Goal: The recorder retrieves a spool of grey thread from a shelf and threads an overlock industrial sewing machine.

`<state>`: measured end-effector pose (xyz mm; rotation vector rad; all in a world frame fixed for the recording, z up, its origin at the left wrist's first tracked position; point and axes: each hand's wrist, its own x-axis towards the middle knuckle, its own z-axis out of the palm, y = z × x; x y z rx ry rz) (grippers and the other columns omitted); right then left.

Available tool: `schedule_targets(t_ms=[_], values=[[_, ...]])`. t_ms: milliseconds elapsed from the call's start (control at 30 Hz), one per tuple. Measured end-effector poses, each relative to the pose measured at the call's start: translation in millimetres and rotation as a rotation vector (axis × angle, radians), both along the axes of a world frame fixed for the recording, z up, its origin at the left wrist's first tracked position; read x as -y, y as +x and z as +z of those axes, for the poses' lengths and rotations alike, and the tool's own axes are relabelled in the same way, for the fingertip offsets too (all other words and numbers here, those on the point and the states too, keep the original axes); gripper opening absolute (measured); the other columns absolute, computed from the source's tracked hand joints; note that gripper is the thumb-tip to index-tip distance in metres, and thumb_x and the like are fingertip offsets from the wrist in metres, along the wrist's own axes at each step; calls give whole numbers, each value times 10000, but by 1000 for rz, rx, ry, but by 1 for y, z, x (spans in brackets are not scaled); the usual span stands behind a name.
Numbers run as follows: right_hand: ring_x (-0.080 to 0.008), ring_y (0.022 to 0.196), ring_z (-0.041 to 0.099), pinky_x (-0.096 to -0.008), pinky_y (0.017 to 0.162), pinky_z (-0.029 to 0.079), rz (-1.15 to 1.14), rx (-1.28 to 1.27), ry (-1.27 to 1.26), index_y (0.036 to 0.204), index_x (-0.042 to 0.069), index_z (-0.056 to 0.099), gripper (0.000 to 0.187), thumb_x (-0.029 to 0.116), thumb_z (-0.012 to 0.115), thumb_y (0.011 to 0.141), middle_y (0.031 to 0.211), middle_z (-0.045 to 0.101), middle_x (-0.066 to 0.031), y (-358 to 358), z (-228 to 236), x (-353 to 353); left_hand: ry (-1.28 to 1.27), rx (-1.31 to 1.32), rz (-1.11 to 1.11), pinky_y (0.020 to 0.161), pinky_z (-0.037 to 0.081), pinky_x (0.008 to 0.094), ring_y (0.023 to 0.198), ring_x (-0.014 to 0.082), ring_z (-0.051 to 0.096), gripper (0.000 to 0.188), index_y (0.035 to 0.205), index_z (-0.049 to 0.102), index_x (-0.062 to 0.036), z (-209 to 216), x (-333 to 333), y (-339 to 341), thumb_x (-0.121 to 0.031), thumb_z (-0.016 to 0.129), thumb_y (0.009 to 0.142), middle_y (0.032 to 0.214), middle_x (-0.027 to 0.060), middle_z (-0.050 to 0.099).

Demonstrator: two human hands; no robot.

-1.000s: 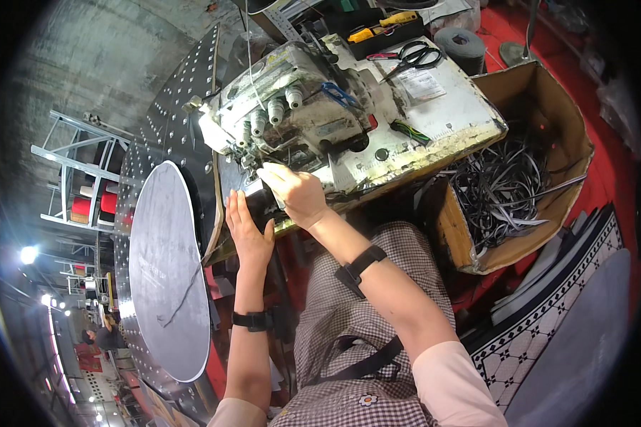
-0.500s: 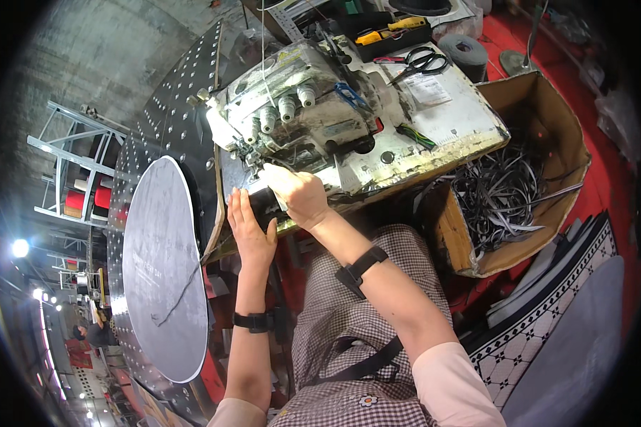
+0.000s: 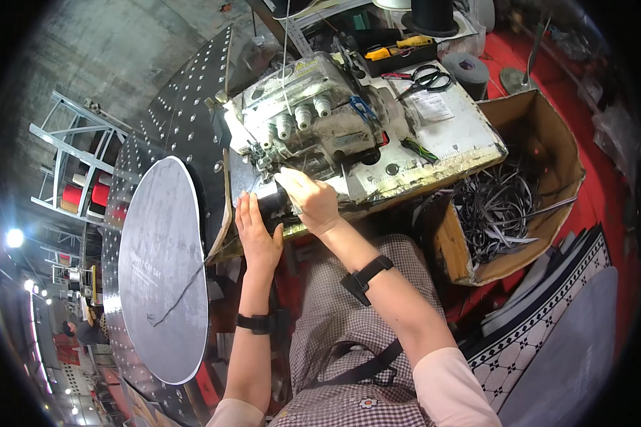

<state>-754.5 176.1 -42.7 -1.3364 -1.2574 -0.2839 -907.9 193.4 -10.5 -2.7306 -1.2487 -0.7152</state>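
Your left hand [image 3: 258,238] lies flat and released, your right hand [image 3: 308,199] bent over the dark fabric [image 3: 272,208] at the serger's [image 3: 313,124] six o'clock. The scuffed white desk [image 3: 452,139] carries scissors [image 3: 424,77] at one o'clock; a cardboard box [image 3: 548,153] of strips sits at three, concrete floor [image 3: 85,64] beyond.

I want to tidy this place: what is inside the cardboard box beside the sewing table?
The cardboard box holds a tangled heap of thin dark and grey strips. They cover its bottom, so anything lying under them cannot be seen.
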Motion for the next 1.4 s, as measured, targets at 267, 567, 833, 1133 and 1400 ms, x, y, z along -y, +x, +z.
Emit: schedule_targets(t_ms=[267, 567, 833, 1133, 1400], values=[[-182, 757, 668, -279, 622, 523, 37, 13, 64, 1055, 118, 663, 294, 85, 605, 769, 1087, 655, -49, -1, 0, -3, -9, 26, -12, 1107, 242, 452, 1346, 401, 243, 855, 1390, 293, 10, 2, 1, 0, -29, 740, 662, 1444, 219, 283], [-246, 819, 678, -306, 685, 547, 236, 25, 18, 1018, 66, 663, 218, 57, 656, 799, 1019, 672, -106, -5, 27, 26, -37, 49, 25, 1103, 265, 444, 1337, 404, 253, 825, 1351, 328, 51, 6, 2, 0, -36, 744, 644, 1420, 225, 304], [-250, 898, 672, -300, 764, 544, 391, 64, -97, 1029, 43, 683, 216, 80, 652, 818, 1016, 680, -114, 28, 52, 5, -48, 84, -18, 1094, 270, 451, 1330, 396, 273, 805, 1353, 339, 31, 10, 0, -7, -39, 735, 656, 1414, 218, 323], [-260, 842, 665, -325, 712, 545, 503, 241, -189, 1106, 108, 651, 307, 90, 652, 800, 1012, 672, -102, 44, 69, 3, -93, 102, 7, 1044, 314, 444, 1336, 355, 292, 816, 1370, 341, -2, 9, -4, -12, -72, 739, 661, 1431, 176, 331], [-253, 861, 671, -318, 722, 554, 448, 433, -257, 1113, 113, 649, 371, 31, 655, 751, 1022, 671, -96, 44, 73, -10, -120, 113, 5, 987, 353, 437, 1341, 337, 296, 798, 1365, 363, -12, 8, -7, -16, -87, 737, 664, 1439, 163, 333]])
